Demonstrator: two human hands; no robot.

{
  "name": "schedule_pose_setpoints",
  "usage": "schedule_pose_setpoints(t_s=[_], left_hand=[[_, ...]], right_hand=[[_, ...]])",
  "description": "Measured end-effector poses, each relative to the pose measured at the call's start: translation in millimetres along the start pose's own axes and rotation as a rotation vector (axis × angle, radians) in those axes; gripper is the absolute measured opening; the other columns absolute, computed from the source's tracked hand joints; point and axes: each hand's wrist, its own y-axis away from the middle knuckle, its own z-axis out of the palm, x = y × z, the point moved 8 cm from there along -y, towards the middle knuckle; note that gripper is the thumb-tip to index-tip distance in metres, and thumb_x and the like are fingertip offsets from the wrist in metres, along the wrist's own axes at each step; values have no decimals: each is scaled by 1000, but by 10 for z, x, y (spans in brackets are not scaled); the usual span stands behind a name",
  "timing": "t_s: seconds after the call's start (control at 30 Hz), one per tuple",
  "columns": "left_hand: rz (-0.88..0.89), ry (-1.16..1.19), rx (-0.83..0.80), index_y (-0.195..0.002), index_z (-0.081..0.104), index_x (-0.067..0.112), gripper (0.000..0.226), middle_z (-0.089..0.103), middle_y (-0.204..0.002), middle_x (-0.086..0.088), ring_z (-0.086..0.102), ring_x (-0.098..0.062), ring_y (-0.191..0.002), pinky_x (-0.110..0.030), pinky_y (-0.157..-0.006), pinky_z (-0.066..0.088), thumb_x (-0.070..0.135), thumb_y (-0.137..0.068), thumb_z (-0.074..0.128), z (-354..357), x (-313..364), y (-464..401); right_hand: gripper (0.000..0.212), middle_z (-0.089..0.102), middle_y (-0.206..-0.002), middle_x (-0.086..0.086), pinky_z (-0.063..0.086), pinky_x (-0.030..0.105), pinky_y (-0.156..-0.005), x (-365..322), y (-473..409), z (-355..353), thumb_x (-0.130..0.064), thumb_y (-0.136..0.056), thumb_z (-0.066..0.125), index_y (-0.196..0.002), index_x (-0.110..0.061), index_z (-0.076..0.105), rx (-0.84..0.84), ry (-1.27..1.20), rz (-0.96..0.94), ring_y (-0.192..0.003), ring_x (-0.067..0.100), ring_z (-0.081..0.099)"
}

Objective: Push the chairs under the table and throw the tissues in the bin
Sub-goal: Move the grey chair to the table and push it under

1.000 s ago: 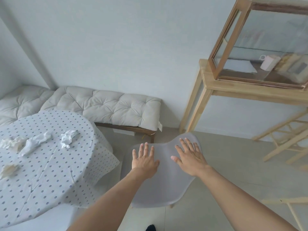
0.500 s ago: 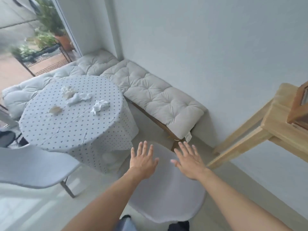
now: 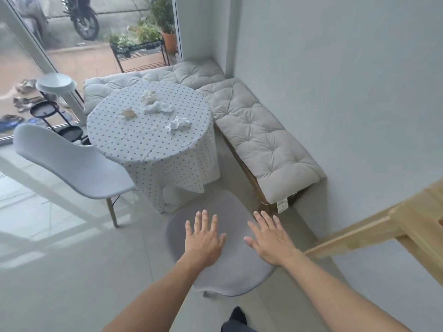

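A round table (image 3: 153,144) under a dotted white cloth carries several crumpled tissues (image 3: 178,123) near its middle. Just below me stands a grey shell chair (image 3: 225,271), a short way from the table's near side. My left hand (image 3: 203,238) and my right hand (image 3: 269,238) are spread flat, fingers apart, over the chair's seat and back; neither holds anything. A second pale chair (image 3: 72,164) stands apart from the table at its left. No bin is in view.
A cushioned bench (image 3: 259,137) runs along the wall right of the table and another behind it. A wooden table leg (image 3: 354,236) juts in at the right. A white stool (image 3: 56,83) and a black tiered stand (image 3: 44,111) stand by the glass door at left.
My view has swung left and back, so the whole table, the second chair and the glass door now show. Both hands stay spread over the grey chair.
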Motion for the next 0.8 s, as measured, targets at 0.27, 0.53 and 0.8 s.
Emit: schedule_pose_setpoints(t_s=[0.27,0.53,0.8], left_hand=[[-101,35,-52,-165,-3,18,73,-10,-174,-14,-14,-34,-160,-62,-127,1,60,-107,15,762,583,653],[-261,185,19,-164,12,17,70,15,-174,-14,9,-33,-160,-55,-128,12,59,-108,11,1061,1226,1023],[-285,24,120,-146,42,13,59,58,-139,-11,53,-37,-123,-58,-117,31,49,-106,16,1007,1562,1096]], right_hand=[[69,11,-170,14,8,55,-124,122,442,443,-62,-104,22,-157,-18,31,-95,55,-189,-156,31,2],[67,31,-163,16,9,51,-125,373,622,696,-59,-106,16,-154,-16,34,-150,108,-489,-152,31,19],[59,54,-137,13,16,53,-123,361,662,712,-55,-106,17,-140,-15,44,-63,125,-666,-132,35,43]])
